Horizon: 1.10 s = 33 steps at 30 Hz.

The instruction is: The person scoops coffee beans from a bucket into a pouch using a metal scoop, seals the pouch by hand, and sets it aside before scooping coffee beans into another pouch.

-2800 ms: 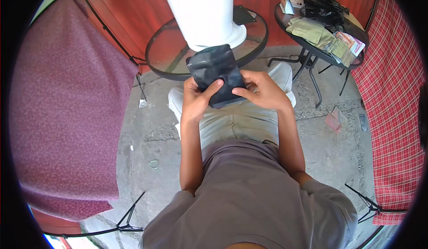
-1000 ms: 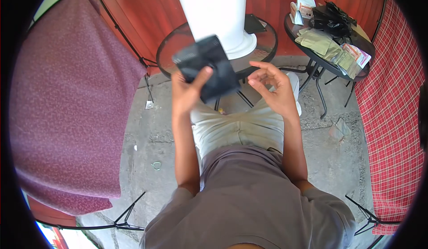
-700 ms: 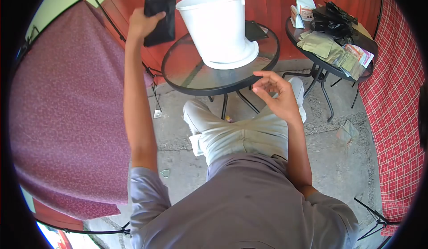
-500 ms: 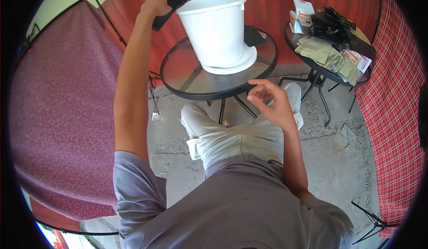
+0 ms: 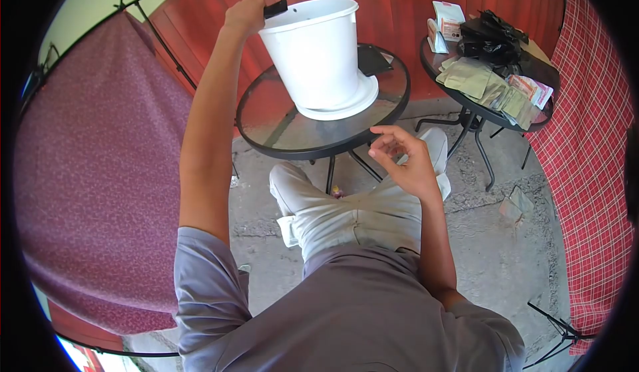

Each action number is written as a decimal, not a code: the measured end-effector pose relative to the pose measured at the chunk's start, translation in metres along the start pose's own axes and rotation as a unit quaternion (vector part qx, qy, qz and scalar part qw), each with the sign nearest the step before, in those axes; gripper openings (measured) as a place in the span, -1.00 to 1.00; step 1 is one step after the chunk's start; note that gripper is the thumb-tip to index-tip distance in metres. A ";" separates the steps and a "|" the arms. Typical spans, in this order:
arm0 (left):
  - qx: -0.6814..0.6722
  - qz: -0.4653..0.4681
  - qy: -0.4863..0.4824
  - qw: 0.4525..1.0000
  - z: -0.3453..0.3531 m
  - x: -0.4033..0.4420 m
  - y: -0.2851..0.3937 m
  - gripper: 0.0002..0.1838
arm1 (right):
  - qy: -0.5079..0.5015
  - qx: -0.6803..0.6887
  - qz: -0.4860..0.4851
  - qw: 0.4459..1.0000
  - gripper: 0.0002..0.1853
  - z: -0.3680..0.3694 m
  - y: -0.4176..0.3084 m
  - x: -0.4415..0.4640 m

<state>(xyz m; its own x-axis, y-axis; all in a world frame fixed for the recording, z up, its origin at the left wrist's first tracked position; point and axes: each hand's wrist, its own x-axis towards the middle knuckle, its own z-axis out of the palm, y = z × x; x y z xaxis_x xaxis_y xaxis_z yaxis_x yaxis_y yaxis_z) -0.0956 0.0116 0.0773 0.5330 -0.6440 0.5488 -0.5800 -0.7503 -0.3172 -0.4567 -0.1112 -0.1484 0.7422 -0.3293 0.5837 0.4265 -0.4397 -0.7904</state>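
Note:
A tall white bucket point(image 5: 309, 62) leans slightly on a round glass-topped table point(image 5: 273, 129), with a white lid point(image 5: 363, 99) beneath its base. At the bucket's left rim, my left hand point(image 5: 245, 16) grips a black rectangular object point(image 5: 275, 8), whose end reaches over the opening. My fingers hide most of that object, and its exact kind is unclear. Inside the mouth, a small dark speck point(image 5: 295, 10) shows against the white wall. My right hand point(image 5: 406, 159) hovers above my lap near the table's front edge, fingers loosely curved and thumb apart, with nothing in it.
Behind the bucket lies a flat black item point(image 5: 374, 59) on the table. A second round table point(image 5: 436, 72) at right carries a black plastic bag point(image 5: 492, 36), several flattened packets point(image 5: 472, 79) and a white-and-orange pouch point(image 5: 450, 22). Purple cloth point(image 5: 100, 172) hangs left, red checked cloth point(image 5: 592, 172) right.
My left hand has moved right and slightly down, bringing the black object from beside the bucket to over its rim. A dark speck now shows inside the bucket. My right hand has barely moved.

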 end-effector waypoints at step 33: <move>-0.132 0.012 0.049 0.990 0.005 -0.008 -0.019 -0.73 | -0.003 -0.010 0.003 1.000 -0.65 0.000 0.002 0.003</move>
<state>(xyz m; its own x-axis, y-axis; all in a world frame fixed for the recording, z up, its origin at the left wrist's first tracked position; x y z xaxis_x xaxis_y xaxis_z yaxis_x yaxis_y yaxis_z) -0.0859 0.0301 0.0757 0.4620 -0.6341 0.6200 -0.7392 -0.6617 -0.1260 -0.4539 -0.1131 -0.1483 0.7476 -0.3277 0.5777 0.4110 -0.4551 -0.7899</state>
